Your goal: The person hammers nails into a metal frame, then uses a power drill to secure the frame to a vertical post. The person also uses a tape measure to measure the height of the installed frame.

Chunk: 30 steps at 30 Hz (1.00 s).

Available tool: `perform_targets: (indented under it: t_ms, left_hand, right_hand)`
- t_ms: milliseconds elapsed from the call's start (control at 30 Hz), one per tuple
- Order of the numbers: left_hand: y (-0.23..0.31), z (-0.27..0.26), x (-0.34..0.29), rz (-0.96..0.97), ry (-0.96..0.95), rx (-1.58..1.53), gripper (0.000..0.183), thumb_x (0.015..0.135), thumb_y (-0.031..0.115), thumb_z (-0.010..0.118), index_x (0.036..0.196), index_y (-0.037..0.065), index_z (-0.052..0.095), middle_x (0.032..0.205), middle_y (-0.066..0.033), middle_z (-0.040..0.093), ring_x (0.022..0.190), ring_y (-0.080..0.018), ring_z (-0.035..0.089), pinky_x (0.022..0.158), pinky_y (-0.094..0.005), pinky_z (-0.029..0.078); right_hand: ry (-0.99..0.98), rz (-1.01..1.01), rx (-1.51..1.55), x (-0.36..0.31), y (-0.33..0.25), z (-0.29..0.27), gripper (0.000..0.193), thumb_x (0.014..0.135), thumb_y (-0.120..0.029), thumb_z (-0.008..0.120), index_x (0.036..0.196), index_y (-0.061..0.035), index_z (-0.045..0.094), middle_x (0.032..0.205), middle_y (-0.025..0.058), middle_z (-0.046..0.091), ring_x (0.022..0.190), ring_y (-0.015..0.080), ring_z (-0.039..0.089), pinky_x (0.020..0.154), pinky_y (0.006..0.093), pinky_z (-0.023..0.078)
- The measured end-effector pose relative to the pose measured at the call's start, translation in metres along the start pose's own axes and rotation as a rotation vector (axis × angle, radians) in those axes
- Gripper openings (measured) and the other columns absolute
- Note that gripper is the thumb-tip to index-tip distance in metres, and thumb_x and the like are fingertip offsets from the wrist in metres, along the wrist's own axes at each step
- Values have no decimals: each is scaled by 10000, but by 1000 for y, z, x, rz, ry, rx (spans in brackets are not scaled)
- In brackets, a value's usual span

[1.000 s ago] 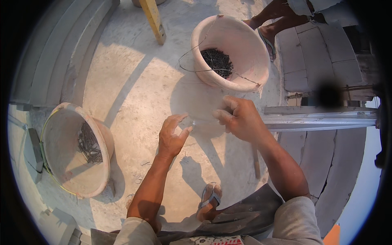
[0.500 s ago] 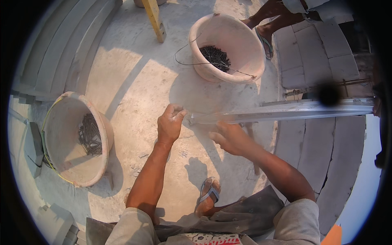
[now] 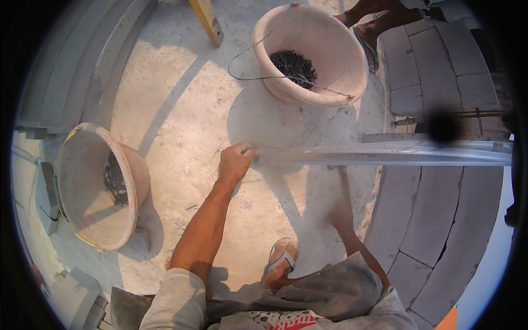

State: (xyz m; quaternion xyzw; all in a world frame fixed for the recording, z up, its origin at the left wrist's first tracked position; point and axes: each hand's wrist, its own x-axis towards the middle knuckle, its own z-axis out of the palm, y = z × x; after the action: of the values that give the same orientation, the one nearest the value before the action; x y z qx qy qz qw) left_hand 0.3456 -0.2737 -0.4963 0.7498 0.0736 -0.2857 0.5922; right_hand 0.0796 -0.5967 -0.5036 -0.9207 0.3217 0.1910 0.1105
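Observation:
My left hand (image 3: 237, 162) is closed, thumb and fingers pinched at the near-left end of a long silvery metal channel (image 3: 385, 154). What sits between the fingertips is too small to make out. The channel runs off to the right, across the grey block wall. Lower right of it, my right hand (image 3: 342, 212), smeared by motion, is closed around the wooden handle of a hammer (image 3: 343, 184). The hammer's dark head lies just under the channel and is only partly distinct.
A pinkish tub (image 3: 346, 60) with dark nail-like metal pieces (image 3: 294, 69) stands ahead. Another tub (image 3: 137, 170) with similar pieces is at left. A yellow bar (image 3: 208, 22) rises at the top. Another person's sandalled foot (image 3: 367, 44) is by the block wall (image 3: 423, 209).
My right hand has moved from beside the channel down and right onto the hammer handle. My left hand stays near the channel's end, its fingers drawn closer to it. The view has shifted slightly.

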Motion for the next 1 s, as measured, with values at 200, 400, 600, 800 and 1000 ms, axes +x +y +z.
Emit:
perform_targets:
  t_ms: [200,400,600,800,1000]
  left_hand:
    - [-9,6,-3,141,24,95,216,844,199,662,981,41,720,803,-96,702,733,-175,640,704,-295,496]
    - [-29,10,0,325,49,143,176,848,153,650,979,54,714,860,-114,705,780,-223,669,722,-314,509]
    - [-37,9,-1,429,86,176,125,827,99,675,930,35,708,873,-107,700,786,-229,671,715,-304,519]
    - [-39,9,-1,487,149,189,112,823,97,675,914,38,705,847,-109,691,771,-249,663,708,-317,515]
    - [-41,16,-5,402,179,163,120,821,126,671,918,62,698,893,-120,685,813,-280,650,735,-355,508]
  right_hand:
    - [121,69,125,29,15,-10,454,725,-61,663,1130,18,475,1118,269,511,1095,428,526,908,497,453]
    - [-107,-31,8,46,12,-24,366,720,-60,620,1056,24,499,812,198,617,776,362,639,738,461,519]
    - [-320,223,592,-24,-41,-93,226,785,-139,657,897,13,534,614,67,530,589,140,598,551,350,479]
    - [-405,-140,0,-75,-111,-149,328,841,-272,713,913,-13,526,606,122,542,530,250,575,525,389,446]
    - [-333,-556,311,-54,-183,-171,265,891,-257,653,908,-36,507,622,131,540,531,265,557,516,395,422]
